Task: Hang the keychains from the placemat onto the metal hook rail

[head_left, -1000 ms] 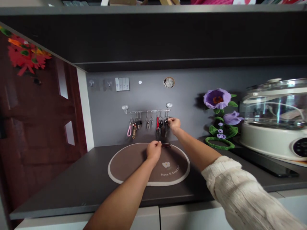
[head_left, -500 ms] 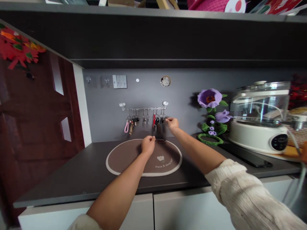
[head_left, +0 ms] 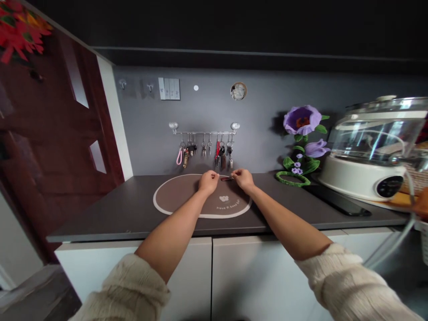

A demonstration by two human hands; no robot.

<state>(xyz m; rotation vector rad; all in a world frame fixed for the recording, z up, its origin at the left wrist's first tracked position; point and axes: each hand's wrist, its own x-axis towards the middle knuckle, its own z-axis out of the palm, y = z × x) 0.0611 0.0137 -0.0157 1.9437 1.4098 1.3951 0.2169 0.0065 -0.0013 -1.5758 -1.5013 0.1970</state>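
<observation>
My left hand (head_left: 209, 183) is closed in a pinch over the back of the brown oval mat (head_left: 180, 196); what its fingers hold is too small to make out. Facing it, my right hand (head_left: 243, 179) also pinches, its fingertips at the end of a small dark red item (head_left: 226, 179) low over or on the mat. Whether the fingers grip that item I cannot tell. Just behind, several keys and key fobs hang from a clear rail (head_left: 203, 133) on the grey wall, among them a pink strap (head_left: 179, 156) and a red strap (head_left: 217, 149).
Right of the mat stand purple fabric flowers (head_left: 302, 120) with a green ring base. A black phone (head_left: 337, 200) lies before a white appliance with a clear top (head_left: 361, 174). A dark shelf (head_left: 234, 31) overhangs the counter (head_left: 110, 209). A red-brown door (head_left: 56, 133) is at left.
My right hand has come down from beside the hanging keys to the mat, close to my left hand. The left hand stays at about the same spot. The view has tilted downward.
</observation>
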